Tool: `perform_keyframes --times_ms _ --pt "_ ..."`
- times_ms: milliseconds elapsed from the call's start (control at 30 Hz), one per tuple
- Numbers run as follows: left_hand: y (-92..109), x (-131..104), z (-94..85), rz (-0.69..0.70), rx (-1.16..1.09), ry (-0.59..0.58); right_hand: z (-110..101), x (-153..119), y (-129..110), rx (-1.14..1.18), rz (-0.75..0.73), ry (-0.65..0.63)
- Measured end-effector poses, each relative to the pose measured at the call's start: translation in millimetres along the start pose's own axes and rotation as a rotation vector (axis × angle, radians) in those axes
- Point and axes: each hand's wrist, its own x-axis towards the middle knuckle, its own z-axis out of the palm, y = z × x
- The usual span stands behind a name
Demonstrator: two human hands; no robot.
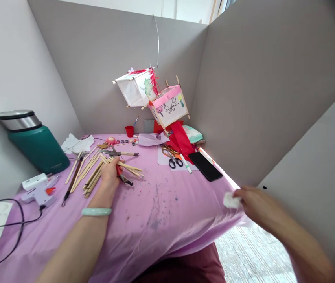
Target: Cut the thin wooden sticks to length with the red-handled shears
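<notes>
My left hand [111, 171], with a pale green bangle [96, 212] on the wrist, is closed round a few thin wooden sticks [130, 167]. Pliers with a red handle [119, 172] lie at the same spot, partly covered by the fingers; I cannot tell whether the hand grips them too. Left of it are more loose sticks [89, 169] and a dark brush-like tool [73, 179]. Out beyond the table's right edge, my right hand [248, 198] is closed on a crumpled white tissue [231, 200], slightly blurred.
A green bottle [37, 145] and a glue gun [40, 194] with its cord stand left. Scissors [175, 162], a black phone [205, 166] and red cloth [181, 139] lie right. Two decorated lanterns [169, 108] [138, 88] hang behind. A red cup [129, 131] sits at the back.
</notes>
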Motion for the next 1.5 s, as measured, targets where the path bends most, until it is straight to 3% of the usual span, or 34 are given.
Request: perform_keyframes --times_ms 67,167,267,367,467,633,733,833,900,1000,1067,1133,1267,1500 --pt "-1 2 -1.8 -0.001 0.004 -0.012 5 21 -14 0.005 -0.016 0.095" --pt "-2 4 -4.2 -0.007 0.019 -0.028 21 41 -24 0.011 -0.147 -0.005" --pt "-1 2 -3.8 -0.003 0.034 -0.029 32 22 -8 0.025 -0.116 -0.136" --pt "1 -2 -1.2 0.014 0.054 -0.017 28 -12 12 0.103 -0.140 -0.313" --pt "2 -5 -0.1 0.032 0.087 -0.046 17 -16 12 0.169 -0.200 -0.234" --pt "-1 -7 -2.1 0.098 0.149 -0.116 7 38 -35 -0.083 -0.052 0.078" --pt "-2 -9 -2.0 0.162 0.195 -0.179 1 58 -81 -0.073 -0.199 0.218" --pt "0 -13 -1.5 0.209 0.242 -0.271 -2 70 -119 0.079 -0.351 0.223" --pt "1 -15 -1.5 0.207 0.244 -0.286 2 86 -127 0.087 -0.330 0.196" --pt "1 -15 -1.6 0.192 0.222 -0.271 19 121 -106 -0.009 -0.067 0.195" --pt "0 -13 -1.4 0.195 0.227 -0.270 31 143 -81 -0.036 0.128 0.137" --pt "-1 -12 -1.2 0.199 0.241 -0.269 40 158 -58 -0.010 0.228 0.069" --pt "-1 -11 -1.2 0.208 0.258 -0.263 44 165 -38 0.056 0.234 -0.011" --pt "-1 -12 -0.7 0.200 0.214 -0.266 46 158 -38 0.079 0.256 0.023"
